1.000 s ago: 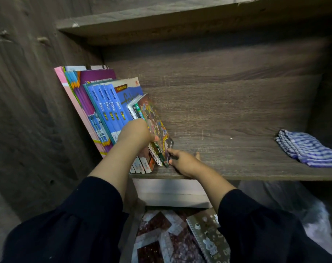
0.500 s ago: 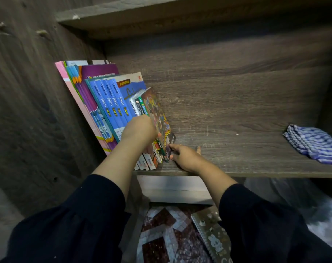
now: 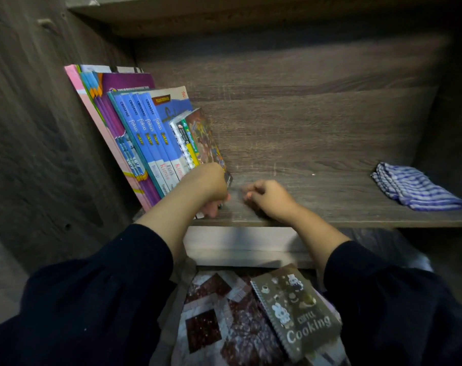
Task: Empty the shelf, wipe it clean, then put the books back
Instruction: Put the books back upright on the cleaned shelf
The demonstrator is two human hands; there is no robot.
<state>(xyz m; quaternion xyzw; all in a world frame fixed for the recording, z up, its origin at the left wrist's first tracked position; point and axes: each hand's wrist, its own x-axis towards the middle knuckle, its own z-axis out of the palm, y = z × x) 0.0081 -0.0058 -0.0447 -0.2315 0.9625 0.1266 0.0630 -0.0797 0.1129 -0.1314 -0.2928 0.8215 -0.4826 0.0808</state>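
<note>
Change, right hand (image 3: 271, 199): withdrawn from the foot of the books since the earlier frame; now set apart from them on the shelf board, fingers curled, nothing held.
Change, left hand (image 3: 210, 187): lowered along the outermost book toward the shelf's front edge; fingers are curled against the books' lower end, though whether a book is actually gripped cannot be told.
Books (image 3: 148, 136): stood in a row at 9 o'clock on the shelf (image 3: 317, 204), leaned against the left side wall, tops tilted to 11 o'clock.
Cloth (image 3: 415, 187): a folded blue-striped cloth is laid at 3 o'clock, near the right side wall, well apart from both hands.
Open room: bare board is seen between the right hand and the cloth.
Edges: the shelf's front edge is crossed by both wrists.
Below the shelf: a spiral notebook (image 3: 296, 310) marked "Cooking" is seen at 6 o'clock, lying on patterned fabric (image 3: 216, 320).
</note>
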